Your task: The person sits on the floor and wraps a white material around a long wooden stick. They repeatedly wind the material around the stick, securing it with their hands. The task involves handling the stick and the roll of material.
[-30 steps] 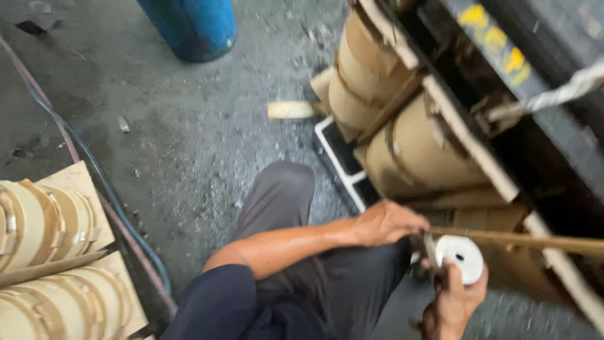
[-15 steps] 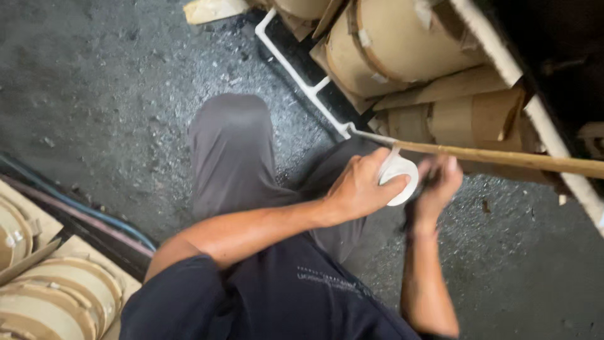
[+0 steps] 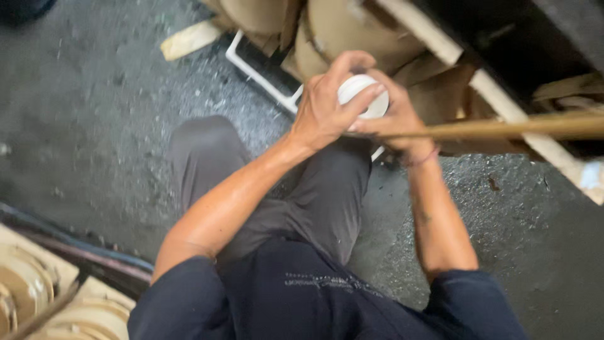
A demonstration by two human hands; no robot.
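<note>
White roll of tape [image 3: 365, 94] sits between a person's two hands above their bent knees, seen from overhead. The left hand [image 3: 327, 107] has its grip closed over the roll's top and near side, while the right hand [image 3: 396, 123], just beside the roll, closes its grip on the roll's far side and on a long wooden stick [image 3: 503, 128] running away to the right. Beyond the roll stand tan cardboard bundles [image 3: 352, 38] on the grey concrete floor [image 3: 94, 126].
</note>
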